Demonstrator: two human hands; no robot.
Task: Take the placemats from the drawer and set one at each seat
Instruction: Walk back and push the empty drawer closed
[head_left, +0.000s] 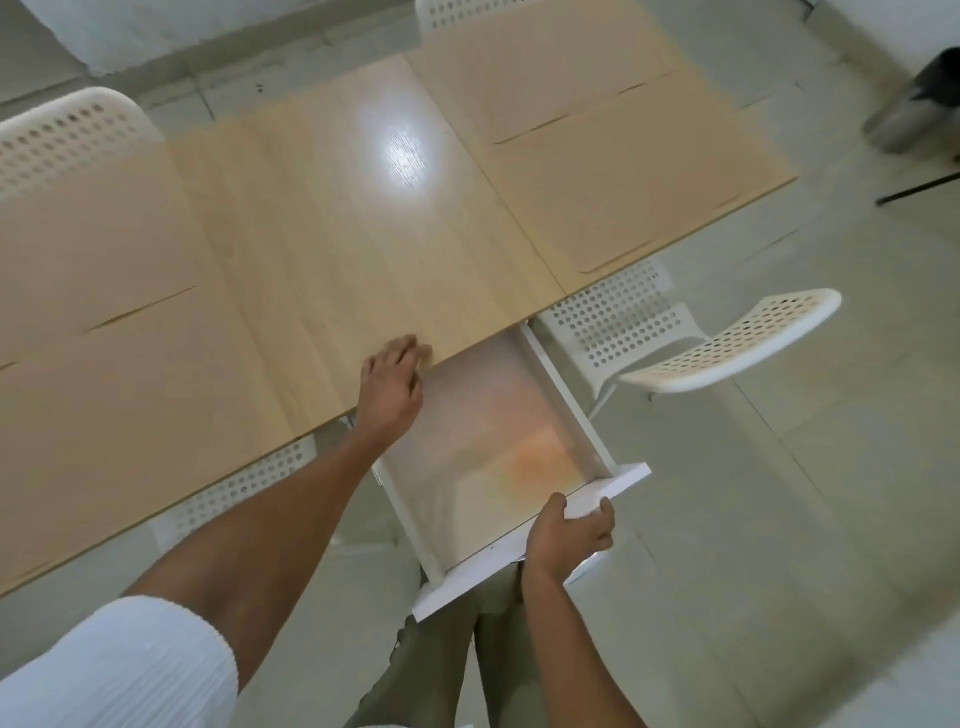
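Note:
A white drawer (558, 387) hangs pulled out from under the near edge of a light wooden table (332, 218). Its inside looks pale and bare, with an orange reflection on the bottom. My right hand (570, 535) grips the drawer's white front panel (467, 582). My left hand (392, 387) rests palm down on the table edge just left of the drawer, fingers spread. Beige placemats lie on the table: two at the right end (540, 67) (639, 192) and two at the left end (88, 249) (119, 415).
White perforated chairs stand around the table: one at the right near the drawer (727, 343), one at the far left (67, 135), one at the far side (467, 13), one tucked under the near edge (244, 488). A dark bin (919, 104) stands far right on the tiled floor.

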